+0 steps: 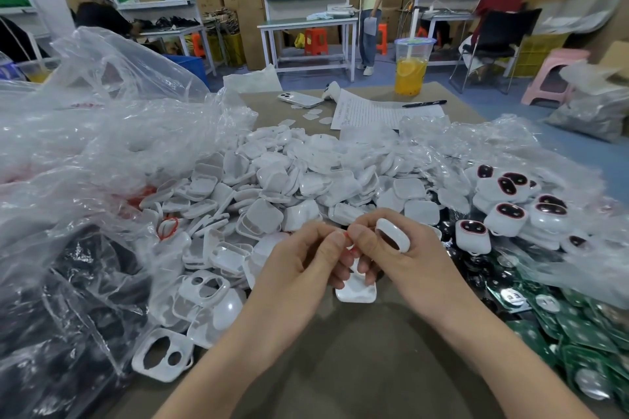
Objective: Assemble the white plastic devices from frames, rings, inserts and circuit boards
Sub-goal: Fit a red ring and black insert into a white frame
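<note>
At lower centre of the frame, the left hand (299, 269) and right hand (405, 265) are both pinching a thin red ring (350, 245). The right hand is also carrying a white frame (394, 235) against its forefinger. The ring is probably light, soft and stretchy, so opposite edges are calling for a gentle pinch.

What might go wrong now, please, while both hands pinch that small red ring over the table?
The red ring is thin and pinched only by the left hand and right hand; it might slip and get lost in the pile of white parts. The right hand also carries a white frame, which could drop. The drink near the paper could spill.
</note>
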A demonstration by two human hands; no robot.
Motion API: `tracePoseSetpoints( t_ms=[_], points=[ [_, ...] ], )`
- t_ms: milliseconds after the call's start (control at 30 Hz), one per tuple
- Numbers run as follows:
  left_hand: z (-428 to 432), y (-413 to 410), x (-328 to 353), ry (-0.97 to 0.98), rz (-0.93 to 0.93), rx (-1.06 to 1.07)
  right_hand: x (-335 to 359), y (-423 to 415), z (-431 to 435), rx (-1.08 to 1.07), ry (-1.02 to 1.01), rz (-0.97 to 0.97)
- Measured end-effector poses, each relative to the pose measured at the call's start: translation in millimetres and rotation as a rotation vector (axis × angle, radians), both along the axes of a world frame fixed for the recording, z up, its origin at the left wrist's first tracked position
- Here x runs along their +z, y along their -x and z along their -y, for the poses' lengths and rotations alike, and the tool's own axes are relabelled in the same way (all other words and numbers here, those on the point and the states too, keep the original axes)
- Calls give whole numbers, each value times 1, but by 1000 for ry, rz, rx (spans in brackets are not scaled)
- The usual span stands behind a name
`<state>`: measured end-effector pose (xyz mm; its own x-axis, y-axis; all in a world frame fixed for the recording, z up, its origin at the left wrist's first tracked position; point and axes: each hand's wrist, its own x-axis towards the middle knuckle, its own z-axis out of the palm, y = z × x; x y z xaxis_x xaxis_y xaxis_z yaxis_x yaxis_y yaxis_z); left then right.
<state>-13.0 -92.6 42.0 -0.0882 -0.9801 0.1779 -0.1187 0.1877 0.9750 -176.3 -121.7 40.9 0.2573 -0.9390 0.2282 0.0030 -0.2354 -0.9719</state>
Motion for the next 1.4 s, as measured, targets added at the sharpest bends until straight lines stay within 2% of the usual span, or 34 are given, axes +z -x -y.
tracePoseSetpoints(
  t_ms=[200,300,367,567,700,767,867,1000,1200,1300,1400],
  points=[
    [1,0,-5,15,106,49,-4,1,0,-89,101,-207],
    [2,-1,-8,19,123,88,-5,0,-2,-101,102,-247],
    [2,0,-8,38,108,101,-3,-2,-2,-77,63,-180],
    [-1,7,-10,168,43,103,7,-5,0,47,-263,237],
    [-2,9,-10,286,53,173,2,-8,-2,162,-355,349],
    [-3,10,-11,294,69,209,2,-8,-2,188,-393,347],
    [-4,9,-8,294,-1,253,3,-4,-2,201,-384,234],
    [0,5,-4,270,-10,263,1,1,-1,112,-421,92],
    [1,6,-7,283,137,272,-4,-4,1,97,-562,257],
    [1,3,-10,295,198,295,-7,-4,3,103,-459,299],
    [4,2,-12,324,242,274,-7,-1,6,92,-327,226]
  ],
)
